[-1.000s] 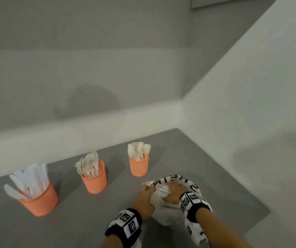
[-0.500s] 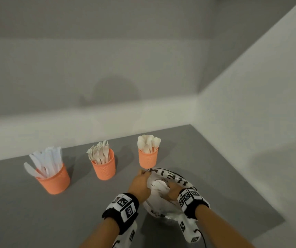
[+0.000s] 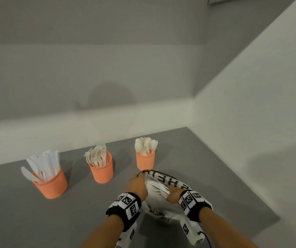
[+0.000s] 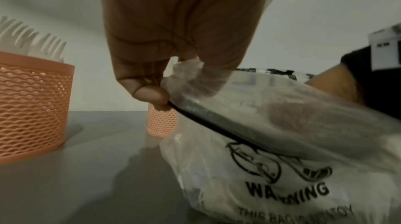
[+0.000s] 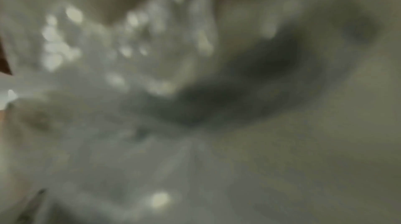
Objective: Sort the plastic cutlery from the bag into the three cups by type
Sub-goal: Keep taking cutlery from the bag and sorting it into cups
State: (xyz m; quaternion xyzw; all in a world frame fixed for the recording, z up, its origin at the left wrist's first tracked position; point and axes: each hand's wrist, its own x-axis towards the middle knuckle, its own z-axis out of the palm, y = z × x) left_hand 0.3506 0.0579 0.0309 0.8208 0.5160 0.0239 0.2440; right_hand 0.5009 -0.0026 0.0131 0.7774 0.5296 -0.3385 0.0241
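On the grey table (image 3: 36, 221) a clear plastic bag (image 3: 158, 209) with black print, the word WARNING readable on its side, sits just in front of the person. The left hand (image 3: 137, 186) pinches the bag's black-edged rim between thumb and curled fingers, holding the mouth up and open; the left wrist view shows the thumb tip (image 4: 152, 94) pressed on that rim. The right hand (image 3: 175, 195) is down inside the mouth of the bag, its wrist at the rim, with white plastic cutlery (image 3: 157, 188) bunched just by its fingers. Whether those fingers grip any piece I cannot tell, since the hand hides them from above and the right wrist view is only a blur of pale plastic. Both wrists wear black bands with black-and-white marker blocks. Beyond the bag stand three orange mesh cups in a row, well apart from each other. The cup of knives (image 3: 51, 185) is furthest left, its white blades fanning out over the rim. The cup of forks (image 3: 102, 171) stands in the middle, tines up. The cup of spoons (image 3: 145, 161) is on the right, bowls up, and nearest the bag, just beyond the left hand. Plain pale walls (image 3: 251, 104) meet in a corner behind the table.
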